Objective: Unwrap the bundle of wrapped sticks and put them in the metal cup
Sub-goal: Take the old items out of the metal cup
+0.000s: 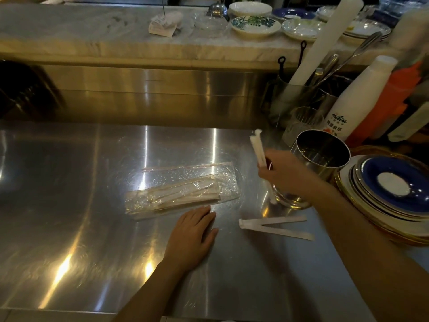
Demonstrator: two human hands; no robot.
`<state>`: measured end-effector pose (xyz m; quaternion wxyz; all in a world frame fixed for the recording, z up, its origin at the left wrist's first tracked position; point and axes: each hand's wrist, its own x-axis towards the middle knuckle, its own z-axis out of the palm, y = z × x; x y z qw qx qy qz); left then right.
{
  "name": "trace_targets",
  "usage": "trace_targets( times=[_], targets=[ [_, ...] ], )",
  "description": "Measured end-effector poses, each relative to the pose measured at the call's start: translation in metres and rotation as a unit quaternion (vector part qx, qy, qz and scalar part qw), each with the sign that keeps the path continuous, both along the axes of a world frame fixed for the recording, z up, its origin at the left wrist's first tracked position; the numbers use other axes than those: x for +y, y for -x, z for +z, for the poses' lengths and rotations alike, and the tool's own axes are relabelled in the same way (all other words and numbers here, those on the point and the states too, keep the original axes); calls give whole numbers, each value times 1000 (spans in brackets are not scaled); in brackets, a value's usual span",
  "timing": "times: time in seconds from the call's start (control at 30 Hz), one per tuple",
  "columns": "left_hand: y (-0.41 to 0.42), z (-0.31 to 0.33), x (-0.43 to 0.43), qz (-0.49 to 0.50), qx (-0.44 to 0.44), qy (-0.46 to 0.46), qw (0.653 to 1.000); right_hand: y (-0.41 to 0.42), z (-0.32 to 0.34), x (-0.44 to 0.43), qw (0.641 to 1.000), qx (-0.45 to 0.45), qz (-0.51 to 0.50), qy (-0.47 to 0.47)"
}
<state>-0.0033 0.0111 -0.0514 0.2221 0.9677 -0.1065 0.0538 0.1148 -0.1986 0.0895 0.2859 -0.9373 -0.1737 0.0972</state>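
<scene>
While the right hand (pixel 286 175) gripped a few paper-wrapped sticks (pixel 258 151) just beside the metal cup (pixel 321 154), the job looked only partly done. From the head camera, those sticks stood nearly upright in the closed fingers (pixel 263 169), their tops left of the cup's rim and their lower ends near a glass (pixel 292 201) in front of the cup; none had yet gone over the rim. What showed of the cup's inside looked bare, though its bottom could not be seen fully.

The left hand (pixel 192 231) lay flat on the steel bench (pixel 69 194), fingers spread and holding nothing, just beside the near edge of the clear plastic wrapper (pixel 183 194). That wrapper lay open and crumpled in the middle of the bench, with several more sticks inside it, so the bundle seemed opened but not emptied. A thin strip (pixel 185 166), probably the wrapper's tear-off seal, lay just behind it.

Two more paper-sleeved sticks (pixel 276 226) lay loose on the bench in a narrow V, between the left hand and the right forearm.

By my reckoning, the unwrapping was largely over; what remained was dropping the held sticks into the cup, then gathering the loose pair and those in the wrapper.
</scene>
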Motion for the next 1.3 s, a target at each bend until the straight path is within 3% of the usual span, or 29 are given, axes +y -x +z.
trace_targets(
  times=[0.2, 0.4, 0.5, 0.63, 0.87, 1.0, 1.1, 1.23, 1.3],
  targets=[
    [0, -2, 0, -1, 2, 15, 1000, 14, 62, -20, 975, -128, -72, -167],
    [0, 1, 0, -2, -5, 17, 1000, 7, 74, -54, 905, -263, -198, -269],
    [1, 0, 0, -1, 0, 18, 1000, -3, 59, -64, 929, -222, -233, -183],
    [1, 2, 0, 3, 2, 23, 1000, -13, 37, -69, 973, -136, -183, -44],
    [2, 4, -2, 8, -1, 30, 1000, -26, 31, -71, 991, -11, -118, 59],
    [2, 3, -2, 7, 2, 29, 1000, -34, 33, -72, 989, -7, -84, 125],
    [2, 2, -2, 9, 7, 26, 1000, -31, 41, -72, 989, -38, -120, 81],
    [0, 1, -1, 8, 8, 25, 1000, -14, 59, -63, 968, -213, -125, -41],
    [0, 1, -1, 6, 5, 23, 1000, -2, 60, -49, 961, -247, -92, -83]
  ],
)
